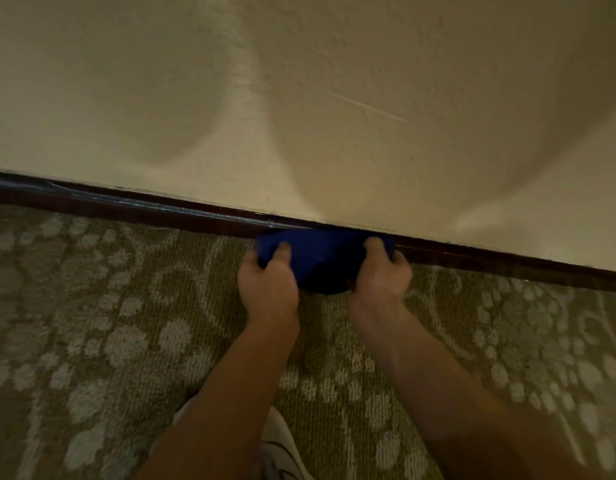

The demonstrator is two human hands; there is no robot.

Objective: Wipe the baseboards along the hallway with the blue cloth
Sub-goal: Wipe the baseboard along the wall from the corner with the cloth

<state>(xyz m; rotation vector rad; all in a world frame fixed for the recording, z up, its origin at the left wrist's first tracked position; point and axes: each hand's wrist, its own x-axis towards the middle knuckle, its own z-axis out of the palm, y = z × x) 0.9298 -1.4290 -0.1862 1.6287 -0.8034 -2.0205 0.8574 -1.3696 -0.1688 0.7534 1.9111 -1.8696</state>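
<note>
Patterned carpet (109, 341) meets dark baseboard (490, 259); hands press blue cloth (320, 254) there.

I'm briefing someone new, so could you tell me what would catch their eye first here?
The blue cloth, gripped by the left hand and right hand, sits against the dark baseboard mid-frame. Above is a cream wall; below, patterned carpet.

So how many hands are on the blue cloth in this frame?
2. The left hand grips the blue cloth at its left end, the right hand at its right end, both holding it against the dark baseboard.
</note>
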